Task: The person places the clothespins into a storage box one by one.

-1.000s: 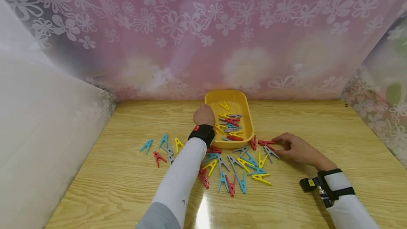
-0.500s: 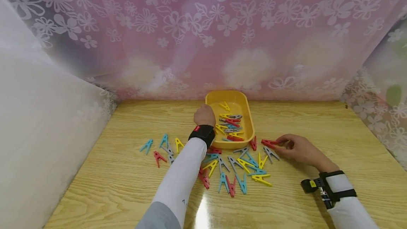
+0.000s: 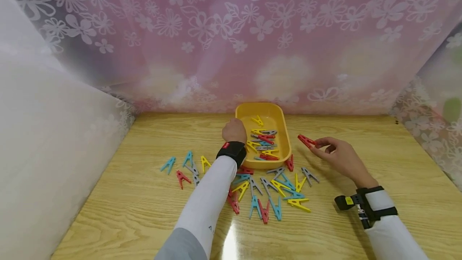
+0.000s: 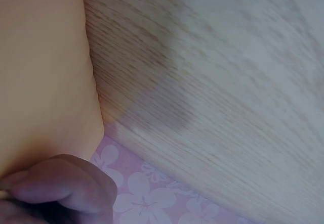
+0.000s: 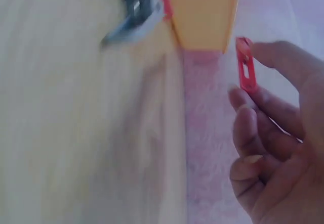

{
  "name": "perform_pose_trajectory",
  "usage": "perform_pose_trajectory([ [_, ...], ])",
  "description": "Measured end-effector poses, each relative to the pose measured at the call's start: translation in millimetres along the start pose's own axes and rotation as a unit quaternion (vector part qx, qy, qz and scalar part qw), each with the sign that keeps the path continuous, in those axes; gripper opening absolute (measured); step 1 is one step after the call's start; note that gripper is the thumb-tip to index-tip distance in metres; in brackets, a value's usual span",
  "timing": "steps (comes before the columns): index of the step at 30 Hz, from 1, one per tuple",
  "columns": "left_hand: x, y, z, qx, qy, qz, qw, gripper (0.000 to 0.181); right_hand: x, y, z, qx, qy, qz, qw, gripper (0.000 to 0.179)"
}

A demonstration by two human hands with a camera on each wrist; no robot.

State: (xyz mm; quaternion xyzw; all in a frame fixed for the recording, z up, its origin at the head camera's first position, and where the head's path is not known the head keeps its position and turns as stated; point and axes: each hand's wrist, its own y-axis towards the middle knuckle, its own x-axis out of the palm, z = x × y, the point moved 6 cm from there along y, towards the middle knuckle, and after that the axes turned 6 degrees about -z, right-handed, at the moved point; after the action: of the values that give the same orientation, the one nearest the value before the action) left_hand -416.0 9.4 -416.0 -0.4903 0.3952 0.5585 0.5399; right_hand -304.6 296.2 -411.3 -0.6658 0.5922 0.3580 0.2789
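In the head view my right hand (image 3: pixel 341 157) pinches a red clothespin (image 3: pixel 306 141) above the table, to the right of the yellow plastic tub (image 3: pixel 287 147). Thumb and fingertip hold the clothespin (image 5: pixel 246 64) at its ends in the right wrist view, with the other fingers curled below. My left hand (image 3: pixel 234 131) grips the tub's left rim; its curled fingers (image 4: pixel 71 183) show beside the tub wall (image 4: pixel 45 67) in the left wrist view. Several red, yellow, blue and grey clothespins (image 3: pixel 266 147) lie inside the tub.
Many loose clothespins lie on the wooden table (image 3: pixel 343 228) before the tub, among them a grey one (image 3: pixel 309 175) and a yellow one (image 3: pixel 298 204). A smaller group with a blue clothespin (image 3: pixel 168 165) lies left of my left arm. A flowered curtain (image 3: pixel 216 51) hangs behind the table.
My right hand has picked the red clothespin up from beside the grey one and raised it, with the clothespin now tilted. The left hand has stayed at the tub's rim.
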Motion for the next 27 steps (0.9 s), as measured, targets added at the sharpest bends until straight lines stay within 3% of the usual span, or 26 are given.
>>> perform_pose_trajectory([
  [8,-2.7,-1.8,2.2,0.001,0.0,0.005,1.0,0.026,9,34.7,-37,-0.022,0.055,0.054,0.9967,0.048],
  [14,-3.4,-2.1,3.3,-0.006,0.009,0.008,0.9999,0.026,26,60.2,-64,-0.024,0.066,0.002,0.9975,0.061],
  [20,-0.8,-0.3,6.5,0.001,0.0,0.023,0.9997,0.025,28,54.7,-61,-0.038,0.055,0.007,0.9977,0.055],
  [27,0.8,2.1,-0.2,-0.01,-0.005,0.02,0.9997,0.025,23,40.3,-48,-0.066,0.058,0.015,0.9961,0.049],
])
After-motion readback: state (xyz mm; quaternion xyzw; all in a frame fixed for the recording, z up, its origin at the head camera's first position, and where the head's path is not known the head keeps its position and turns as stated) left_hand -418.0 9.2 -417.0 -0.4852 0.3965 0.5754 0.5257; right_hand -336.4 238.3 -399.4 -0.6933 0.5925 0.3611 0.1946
